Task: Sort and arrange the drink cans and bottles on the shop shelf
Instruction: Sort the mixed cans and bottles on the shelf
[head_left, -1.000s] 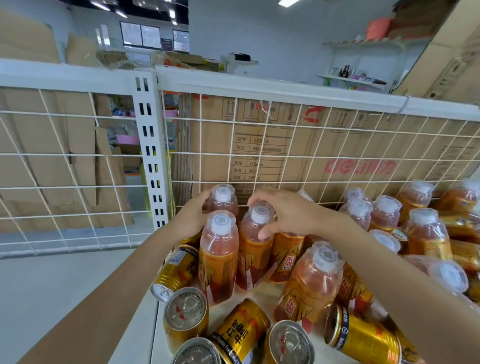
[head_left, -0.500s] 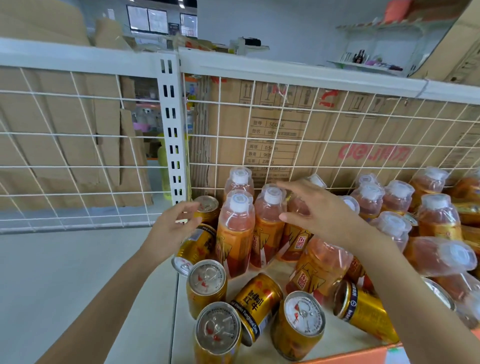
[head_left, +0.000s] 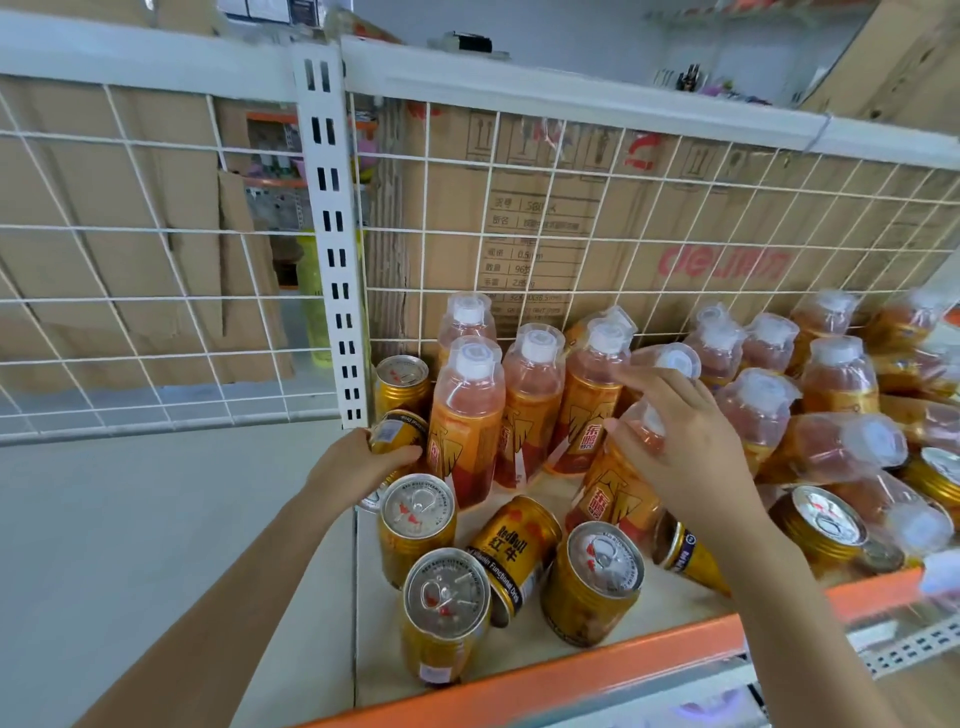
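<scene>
While my left hand (head_left: 353, 465) curls round a tipped gold can (head_left: 397, 434) at the shelf's (head_left: 670, 605) left end, my right hand (head_left: 685, 447) grips a leaning bottle (head_left: 615, 488) near its neck; upright bottles (head_left: 530, 405) stand behind; standing cans (head_left: 597, 577) sit in front.

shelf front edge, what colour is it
Orange. The shelf front edge shows best in the head view, the only one.

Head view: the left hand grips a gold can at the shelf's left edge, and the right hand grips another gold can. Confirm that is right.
One detail is wrong. The head view shows the right hand gripping an orange-labelled bottle, not a gold can. The left hand does grip a gold can at the left edge of the shelf.
</scene>
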